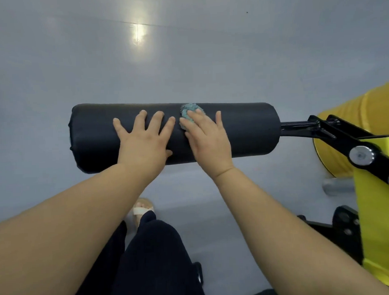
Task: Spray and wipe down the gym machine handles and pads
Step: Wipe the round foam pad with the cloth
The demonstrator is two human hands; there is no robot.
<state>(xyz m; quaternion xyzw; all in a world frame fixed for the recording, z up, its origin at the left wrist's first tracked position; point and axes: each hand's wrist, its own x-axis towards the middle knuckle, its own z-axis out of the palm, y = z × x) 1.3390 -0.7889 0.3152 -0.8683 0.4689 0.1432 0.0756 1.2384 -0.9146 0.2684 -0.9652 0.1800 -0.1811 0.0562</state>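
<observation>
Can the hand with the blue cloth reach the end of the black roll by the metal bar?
Probably yes. The right hand presses the cloth on the black roll, and the roll's surface from there to the metal bar is bare. The left hand rests on the other side.

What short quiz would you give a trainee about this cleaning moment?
1. True or false: the left hand lies flat on the black roller pad.
2. What does the right hand press against the pad? A) a spray bottle B) a teal cloth C) a brush
3. Fill in: the machine frame on the right is painted ___.

Key: 1 true; 2 B; 3 yellow.
</observation>
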